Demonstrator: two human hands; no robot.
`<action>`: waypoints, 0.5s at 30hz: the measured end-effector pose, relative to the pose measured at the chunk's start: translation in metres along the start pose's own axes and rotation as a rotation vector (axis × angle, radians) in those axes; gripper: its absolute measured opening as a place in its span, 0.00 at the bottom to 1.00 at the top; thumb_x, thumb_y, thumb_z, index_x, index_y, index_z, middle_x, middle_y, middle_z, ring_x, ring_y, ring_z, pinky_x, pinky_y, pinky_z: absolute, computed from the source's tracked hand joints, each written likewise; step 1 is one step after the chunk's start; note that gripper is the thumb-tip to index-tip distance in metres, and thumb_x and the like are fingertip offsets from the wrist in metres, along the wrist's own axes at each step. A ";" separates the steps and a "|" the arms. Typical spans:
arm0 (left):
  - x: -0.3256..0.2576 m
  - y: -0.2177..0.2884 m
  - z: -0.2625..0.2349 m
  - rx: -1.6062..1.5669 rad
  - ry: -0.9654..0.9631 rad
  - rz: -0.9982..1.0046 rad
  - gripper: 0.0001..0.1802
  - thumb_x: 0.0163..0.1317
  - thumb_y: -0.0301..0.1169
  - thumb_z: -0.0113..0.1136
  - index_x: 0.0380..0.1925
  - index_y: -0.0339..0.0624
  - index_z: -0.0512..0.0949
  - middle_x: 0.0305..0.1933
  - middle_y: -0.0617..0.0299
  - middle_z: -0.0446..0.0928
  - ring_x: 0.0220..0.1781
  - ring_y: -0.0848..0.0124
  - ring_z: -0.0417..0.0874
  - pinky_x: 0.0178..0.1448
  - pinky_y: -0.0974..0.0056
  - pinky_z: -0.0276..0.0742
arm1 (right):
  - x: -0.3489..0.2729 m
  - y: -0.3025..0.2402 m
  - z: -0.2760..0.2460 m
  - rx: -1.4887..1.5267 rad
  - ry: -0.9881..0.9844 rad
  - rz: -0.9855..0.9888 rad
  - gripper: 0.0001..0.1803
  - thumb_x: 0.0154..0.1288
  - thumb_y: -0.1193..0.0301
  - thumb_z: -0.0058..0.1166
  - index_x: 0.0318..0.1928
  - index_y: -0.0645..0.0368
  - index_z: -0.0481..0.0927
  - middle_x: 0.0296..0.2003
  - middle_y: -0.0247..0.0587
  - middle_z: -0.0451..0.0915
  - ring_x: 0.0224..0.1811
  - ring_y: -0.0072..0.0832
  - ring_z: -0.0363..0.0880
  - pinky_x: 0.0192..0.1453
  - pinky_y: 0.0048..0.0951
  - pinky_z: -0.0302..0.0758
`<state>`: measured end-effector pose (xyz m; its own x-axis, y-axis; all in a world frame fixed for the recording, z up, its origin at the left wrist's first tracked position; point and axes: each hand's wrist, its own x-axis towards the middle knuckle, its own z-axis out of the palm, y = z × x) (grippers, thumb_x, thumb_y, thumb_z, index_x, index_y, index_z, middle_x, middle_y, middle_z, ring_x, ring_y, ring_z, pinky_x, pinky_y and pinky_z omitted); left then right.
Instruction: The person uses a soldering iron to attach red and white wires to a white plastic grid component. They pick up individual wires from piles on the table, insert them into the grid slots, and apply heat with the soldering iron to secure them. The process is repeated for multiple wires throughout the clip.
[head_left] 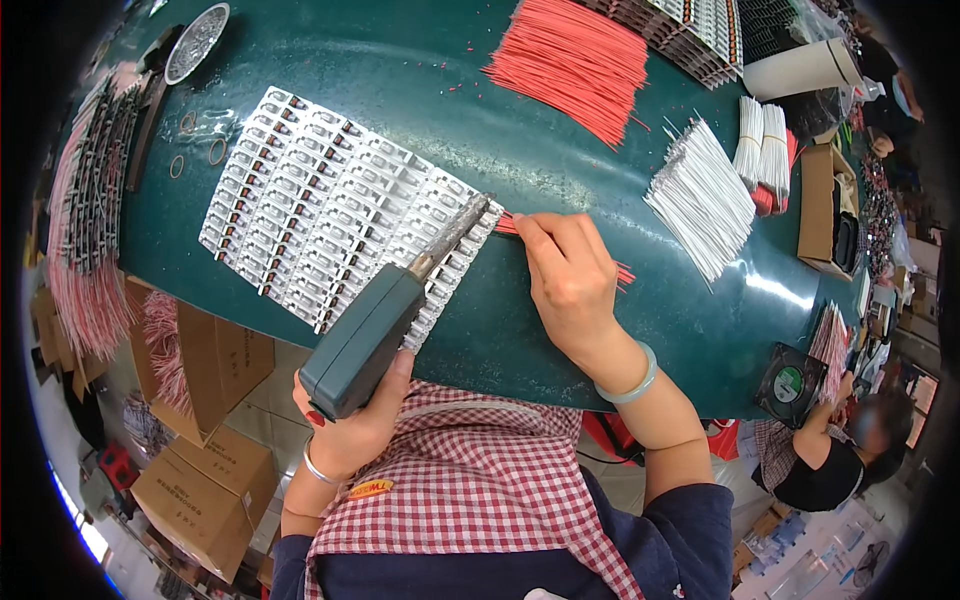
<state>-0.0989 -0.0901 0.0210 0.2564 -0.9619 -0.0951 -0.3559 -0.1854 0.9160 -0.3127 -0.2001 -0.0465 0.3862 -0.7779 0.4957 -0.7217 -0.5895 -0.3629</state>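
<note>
My left hand is wrapped around a dark green soldering gun. Its metal tip points up and right, over the right edge of a panel of small white parts set in rows on the table. Beside that edge, my right hand pinches thin red wires between thumb and forefinger, their ends close to the tip. Whether the tip touches a part, I cannot tell. More red wire ends stick out past the right side of this hand.
Red wires and white wires lie in heaps beyond my right hand. A metal dish sits far left, near wired strips. Cartons stand below the table's left edge. A small fan and another person are at right.
</note>
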 end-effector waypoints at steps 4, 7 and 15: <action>0.000 0.003 -0.001 0.010 0.009 0.033 0.09 0.56 0.27 0.70 0.36 0.34 0.84 0.28 0.59 0.84 0.25 0.71 0.84 0.33 0.68 0.78 | -0.001 0.000 0.002 0.026 0.016 0.015 0.18 0.45 0.84 0.60 0.41 0.66 0.82 0.37 0.41 0.80 0.36 0.33 0.78 0.35 0.30 0.77; 0.000 0.004 -0.004 0.066 0.007 0.087 0.09 0.55 0.26 0.71 0.36 0.34 0.84 0.28 0.59 0.84 0.25 0.71 0.84 0.33 0.68 0.78 | 0.000 0.001 0.001 0.075 0.100 -0.019 0.17 0.46 0.84 0.61 0.41 0.67 0.82 0.36 0.42 0.80 0.35 0.34 0.77 0.34 0.31 0.77; -0.003 -0.001 -0.005 0.002 0.016 0.054 0.09 0.55 0.25 0.71 0.36 0.34 0.84 0.29 0.59 0.84 0.26 0.73 0.83 0.34 0.70 0.77 | -0.005 -0.006 -0.001 0.108 0.047 -0.036 0.17 0.46 0.85 0.60 0.42 0.68 0.81 0.35 0.43 0.81 0.33 0.35 0.77 0.32 0.32 0.76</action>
<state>-0.0946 -0.0856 0.0221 0.2510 -0.9672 -0.0395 -0.3715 -0.1340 0.9187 -0.3105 -0.1924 -0.0457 0.3821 -0.7461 0.5453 -0.6406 -0.6392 -0.4256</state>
